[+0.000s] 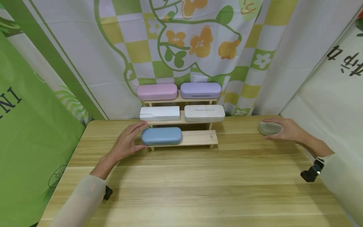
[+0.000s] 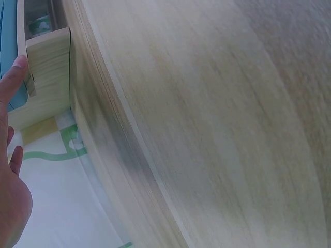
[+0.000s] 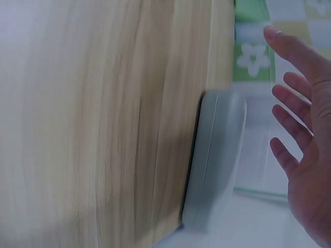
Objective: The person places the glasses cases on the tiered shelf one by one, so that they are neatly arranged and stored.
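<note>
A blue glasses case (image 1: 161, 136) lies on the left part of the lowest step of a small wooden shelf (image 1: 199, 137). My left hand (image 1: 124, 143) is at its left end, thumb and fingers spread; in the left wrist view a fingertip (image 2: 19, 63) appears at the case's edge, and whether it touches cannot be told. Over at the right, a grey-green case (image 1: 270, 128) lies on the table. Above it is my right hand (image 1: 289, 130), thumb and fingers apart. The right wrist view shows a gap between that hand and the grey-green case (image 3: 214, 160).
A pink case (image 1: 157, 92) and a purple case (image 1: 200, 90) sit on the top step. On the middle step are a white case (image 1: 160, 113) and an off-white case (image 1: 204, 113). Patterned curtains (image 1: 184, 37) hang behind the wooden table (image 1: 198, 183).
</note>
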A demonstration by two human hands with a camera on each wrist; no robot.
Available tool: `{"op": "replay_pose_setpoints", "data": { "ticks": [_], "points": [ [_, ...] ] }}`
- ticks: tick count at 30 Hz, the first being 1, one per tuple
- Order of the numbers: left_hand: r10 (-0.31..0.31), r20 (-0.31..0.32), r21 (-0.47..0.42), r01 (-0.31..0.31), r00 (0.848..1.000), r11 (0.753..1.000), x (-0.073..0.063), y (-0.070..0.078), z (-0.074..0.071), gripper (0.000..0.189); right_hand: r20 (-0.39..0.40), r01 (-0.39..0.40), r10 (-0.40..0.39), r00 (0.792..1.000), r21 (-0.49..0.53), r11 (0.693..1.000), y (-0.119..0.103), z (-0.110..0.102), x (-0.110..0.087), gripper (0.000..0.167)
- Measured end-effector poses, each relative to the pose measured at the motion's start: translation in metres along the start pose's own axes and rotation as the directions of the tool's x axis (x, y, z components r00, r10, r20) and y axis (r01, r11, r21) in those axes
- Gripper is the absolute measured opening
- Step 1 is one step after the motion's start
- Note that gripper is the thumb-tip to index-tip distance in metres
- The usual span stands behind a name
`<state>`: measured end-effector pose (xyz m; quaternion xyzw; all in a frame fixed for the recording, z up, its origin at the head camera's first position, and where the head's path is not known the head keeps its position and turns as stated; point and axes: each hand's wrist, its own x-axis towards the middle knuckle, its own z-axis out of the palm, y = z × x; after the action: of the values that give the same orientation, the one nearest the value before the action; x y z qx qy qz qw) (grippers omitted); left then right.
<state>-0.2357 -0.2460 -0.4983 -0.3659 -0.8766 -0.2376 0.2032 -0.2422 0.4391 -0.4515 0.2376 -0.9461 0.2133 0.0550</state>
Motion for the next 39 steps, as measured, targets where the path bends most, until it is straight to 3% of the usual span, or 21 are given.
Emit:
{"op": "replay_pose_setpoints", "data": {
  "ticks": [4,15,23,32,39],
  "points": [
    [-0.005,0.004,0.005,0.005,1.0,1.0,-0.001,-0.001,-0.002,0.11,0.076,-0.108,0.104,0.992,0.043,0.993,0.01,-0.006,-0.002,0.076],
    [0.006,-0.008,0.018,-0.006,1.0,1.0,0.0,-0.003,-0.001,0.111,0.162,-0.235,0.222,0.961,0.063,0.97,0.039,-0.009,-0.013,0.086],
    [-0.006,-0.005,0.014,0.006,1.0,1.0,0.002,0.0,-0.002,0.113,0.175,-0.306,0.296,0.939,0.033,0.951,0.06,-0.012,-0.021,0.092],
    [-0.011,-0.002,0.01,0.011,1.0,1.0,0.002,0.001,-0.002,0.111,0.229,-0.401,0.386,0.894,0.018,0.916,0.07,-0.011,-0.026,0.098],
    [-0.007,-0.006,0.007,0.007,1.0,1.0,0.001,0.002,-0.003,0.11,0.204,-0.377,0.36,0.91,0.047,0.925,0.071,-0.009,-0.025,0.093]
  ]
}}
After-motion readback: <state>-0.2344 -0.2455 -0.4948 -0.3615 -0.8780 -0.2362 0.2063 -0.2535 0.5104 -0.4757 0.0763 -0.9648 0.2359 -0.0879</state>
